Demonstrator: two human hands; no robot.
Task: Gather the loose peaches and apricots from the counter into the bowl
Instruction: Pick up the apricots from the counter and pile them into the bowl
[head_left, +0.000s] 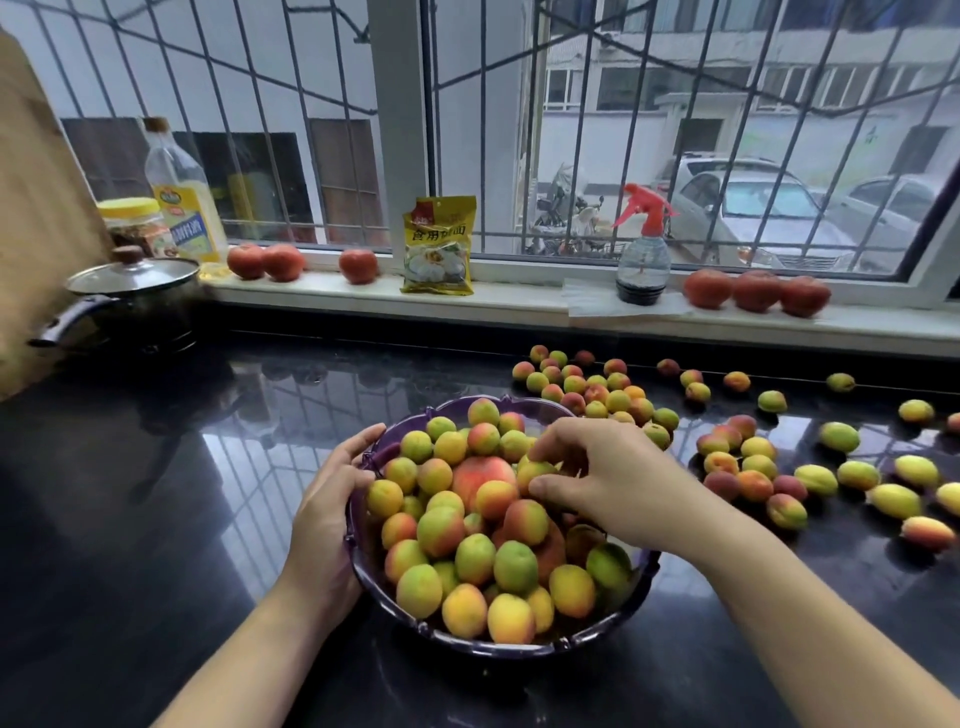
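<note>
A purple glass bowl (498, 649) stands on the black counter (156, 467), heaped with yellow-green-red apricots and one larger pink peach (480, 475). My left hand (332, 499) grips the bowl's left rim, fingers curled over the edge. Over the heap's upper right side, my right hand (608, 478) has its thumb and fingers curled round an apricot (535, 472). Loose apricots lie on the counter: a tight cluster (597, 389) just behind the bowl and a scattered spread (753, 467) to the right, out to the frame's edge.
A lidded black pot (130, 306) sits at the back left beside a wooden board (36, 208). The window sill holds an oil bottle (182, 202), a jar (137, 223), a yellow packet (439, 247), a red-topped spray bottle (643, 260) and larger red fruits (756, 291).
</note>
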